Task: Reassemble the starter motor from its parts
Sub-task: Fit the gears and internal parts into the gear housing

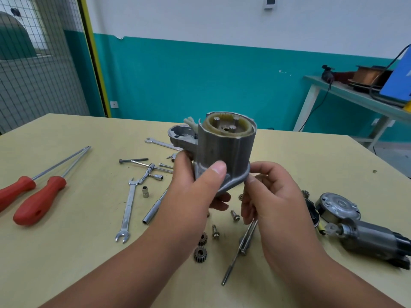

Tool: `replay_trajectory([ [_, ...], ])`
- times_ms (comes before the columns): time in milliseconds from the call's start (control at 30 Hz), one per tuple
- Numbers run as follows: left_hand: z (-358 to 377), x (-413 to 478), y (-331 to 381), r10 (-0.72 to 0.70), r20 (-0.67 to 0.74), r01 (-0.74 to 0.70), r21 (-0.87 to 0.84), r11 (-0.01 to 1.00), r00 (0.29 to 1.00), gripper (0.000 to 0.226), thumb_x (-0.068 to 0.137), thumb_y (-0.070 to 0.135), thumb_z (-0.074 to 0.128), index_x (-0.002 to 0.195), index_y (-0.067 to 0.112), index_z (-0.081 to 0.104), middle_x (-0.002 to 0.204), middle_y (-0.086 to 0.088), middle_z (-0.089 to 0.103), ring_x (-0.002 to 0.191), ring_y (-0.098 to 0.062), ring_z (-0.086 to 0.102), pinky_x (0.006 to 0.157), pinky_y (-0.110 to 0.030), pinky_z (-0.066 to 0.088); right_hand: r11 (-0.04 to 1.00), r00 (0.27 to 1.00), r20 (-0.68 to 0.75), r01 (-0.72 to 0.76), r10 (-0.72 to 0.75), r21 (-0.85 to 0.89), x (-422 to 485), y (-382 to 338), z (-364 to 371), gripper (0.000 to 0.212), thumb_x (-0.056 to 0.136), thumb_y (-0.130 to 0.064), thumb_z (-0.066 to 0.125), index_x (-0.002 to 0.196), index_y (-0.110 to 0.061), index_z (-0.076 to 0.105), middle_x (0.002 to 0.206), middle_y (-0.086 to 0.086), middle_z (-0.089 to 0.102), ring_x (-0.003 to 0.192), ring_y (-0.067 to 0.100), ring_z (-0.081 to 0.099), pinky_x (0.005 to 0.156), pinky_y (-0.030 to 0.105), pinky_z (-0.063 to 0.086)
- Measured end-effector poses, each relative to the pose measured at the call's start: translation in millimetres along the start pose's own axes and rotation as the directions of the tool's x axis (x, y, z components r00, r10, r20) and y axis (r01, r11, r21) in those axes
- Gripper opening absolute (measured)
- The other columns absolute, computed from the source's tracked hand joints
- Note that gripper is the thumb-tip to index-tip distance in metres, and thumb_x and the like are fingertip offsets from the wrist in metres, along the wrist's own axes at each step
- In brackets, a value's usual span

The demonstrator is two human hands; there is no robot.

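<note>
I hold a grey cast starter housing upright above the table. Its open top shows a yellowish ring gear and three pins. My left hand grips its lower body, thumb across the front. My right hand pinches the housing's flange at the right edge. Two small planet gears lie on the table below my hands. The solenoid and a round end cap lie at the right. Long through bolts lie under my right hand.
Two red-handled screwdrivers lie at the left. Wrenches, sockets, a T-handle driver and loose bolts are scattered mid-table. A side bench with a copper wire spool stands at the back right.
</note>
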State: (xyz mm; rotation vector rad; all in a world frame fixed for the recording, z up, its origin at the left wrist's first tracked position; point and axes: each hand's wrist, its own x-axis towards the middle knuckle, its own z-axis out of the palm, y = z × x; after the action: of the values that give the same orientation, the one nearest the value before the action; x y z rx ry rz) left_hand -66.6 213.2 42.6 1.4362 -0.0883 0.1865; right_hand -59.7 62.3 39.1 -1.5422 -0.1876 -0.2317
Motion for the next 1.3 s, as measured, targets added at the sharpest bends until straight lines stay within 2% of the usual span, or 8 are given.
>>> replay_trajectory([
  [167,-5.7,-2.6,-5.0,0.098,0.049,-0.103,0.121,0.987,0.994,0.049,0.071,0.067,0.059,0.119,0.063,0.05,0.118,0.026,0.072,0.104,-0.009,0.075,0.077,-0.03,0.064,0.989,0.986,-0.077,0.148,-0.149,-0.016,6.9,-8.0,-13.4,0.032,0.089,-0.048,0.059,0.12,-0.051,0.064,0.104,-0.009,0.071,0.092,0.007,0.071,0.081,0.043,0.059],
  [300,-5.2,-4.4,-9.9,0.068,0.177,-0.101,0.187,0.977,0.982,0.059,0.075,0.069,0.063,0.13,0.064,0.044,0.129,0.031,0.068,0.117,0.001,0.07,0.091,-0.027,0.057,0.991,0.984,0.147,0.082,-0.098,0.109,7.0,-12.8,-21.1,0.066,0.083,-0.073,0.067,0.143,-0.053,0.051,0.142,-0.005,0.063,0.132,0.016,0.061,0.113,0.054,0.037],
  [467,-2.9,-2.0,-17.7,0.063,0.178,-0.103,0.222,0.97,0.982,0.078,0.075,0.071,0.06,0.144,0.037,0.049,0.125,0.036,0.068,0.116,0.013,0.065,0.086,-0.002,0.047,0.988,0.982,0.189,-0.014,-0.016,0.155,5.9,-10.9,-19.0,0.061,0.075,-0.049,0.071,0.135,-0.053,0.06,0.123,-0.007,0.073,0.118,0.02,0.07,0.106,0.047,0.05],
  [600,-4.2,0.9,-18.8,-0.041,0.171,0.019,0.132,0.991,0.984,0.069,0.072,0.099,0.056,0.13,0.062,0.06,0.132,0.027,0.072,0.126,0.002,0.066,0.108,-0.03,0.05,0.995,0.981,0.193,-0.002,-0.018,0.104,1.7,-8.0,-10.9,0.061,0.074,-0.046,0.074,0.133,-0.053,0.06,0.119,-0.007,0.074,0.112,0.02,0.072,0.102,0.045,0.055],
  [733,-3.5,2.4,-20.4,-0.111,0.259,0.114,0.004,0.994,0.959,0.079,0.073,0.091,0.072,0.139,0.049,0.063,0.142,0.007,0.071,0.135,-0.021,0.066,0.118,-0.057,0.041,0.994,0.976,0.218,0.002,-0.025,0.105,0.4,-4.4,-10.6,0.058,0.08,-0.044,0.075,0.135,-0.053,0.057,0.125,0.0,0.073,0.117,0.024,0.071,0.105,0.048,0.053],
  [833,-3.1,2.0,-19.8,-0.076,0.248,0.084,-0.023,0.996,0.966,0.074,0.072,0.081,0.082,0.136,0.049,0.061,0.139,0.004,0.073,0.13,-0.023,0.069,0.112,-0.057,0.048,0.994,0.969,0.24,0.034,-0.058,0.101,0.1,-5.3,-11.8,0.06,0.084,-0.041,0.076,0.139,-0.052,0.054,0.132,0.002,0.069,0.122,0.028,0.068,0.107,0.049,0.051],
  [1033,-0.4,-2.9,-10.0,0.004,0.194,-0.004,-0.003,1.0,0.981,0.037,0.079,0.054,0.073,0.116,0.053,0.073,0.117,0.007,0.081,0.112,-0.015,0.077,0.084,-0.025,0.062,0.989,0.957,0.251,0.133,-0.146,0.069,-4.4,-9.1,-9.1,0.061,0.085,-0.048,0.078,0.14,-0.054,0.052,0.138,-0.019,0.063,0.124,0.014,0.066,0.108,0.038,0.053],
  [1300,2.5,-3.0,-2.5,-0.035,0.238,0.068,-0.135,0.988,0.971,0.04,0.076,0.042,0.08,0.116,0.043,0.076,0.121,-0.005,0.08,0.113,-0.027,0.077,0.095,-0.049,0.061,0.99,0.947,0.289,0.139,-0.138,0.016,-6.3,-14.5,-12.2,0.057,0.083,-0.048,0.065,0.137,-0.061,0.05,0.128,-0.016,0.069,0.118,0.009,0.068,0.096,0.029,0.054],
])
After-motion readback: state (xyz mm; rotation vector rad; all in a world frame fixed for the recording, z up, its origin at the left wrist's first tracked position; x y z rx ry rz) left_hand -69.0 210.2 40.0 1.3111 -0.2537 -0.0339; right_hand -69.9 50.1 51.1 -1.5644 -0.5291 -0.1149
